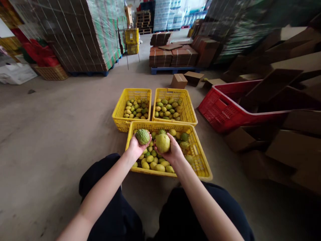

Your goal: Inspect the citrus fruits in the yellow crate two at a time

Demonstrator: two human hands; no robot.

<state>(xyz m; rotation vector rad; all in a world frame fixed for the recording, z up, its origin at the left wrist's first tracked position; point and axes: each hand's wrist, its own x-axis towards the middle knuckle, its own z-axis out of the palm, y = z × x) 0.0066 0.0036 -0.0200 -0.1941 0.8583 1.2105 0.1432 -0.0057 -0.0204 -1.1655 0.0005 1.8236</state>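
Observation:
My left hand (135,146) cups a round green fruit (142,137) with bumpy, ridged skin. A larger, smoother yellow-green fruit (163,143) rests in my right hand (173,153), with the thumb along its right side. Both hands are above the near yellow crate (206,167), a little apart from each other. Inside that crate lie many smaller yellow and green lemon-like fruits (159,167), along with some bigger green ones (185,136) toward the right. My hands and forearms hide part of the contents. The exact kind of the held fruits is unclear.
Two more yellow crates, left (116,117) and right (193,115), hold similar fruits just beyond. On the right stand a red crate (215,112) and heaped cardboard (288,144). Flattened boxes (173,57) lie on a blue pallet (165,70); wrapped stacks (100,33) rise at the back left.

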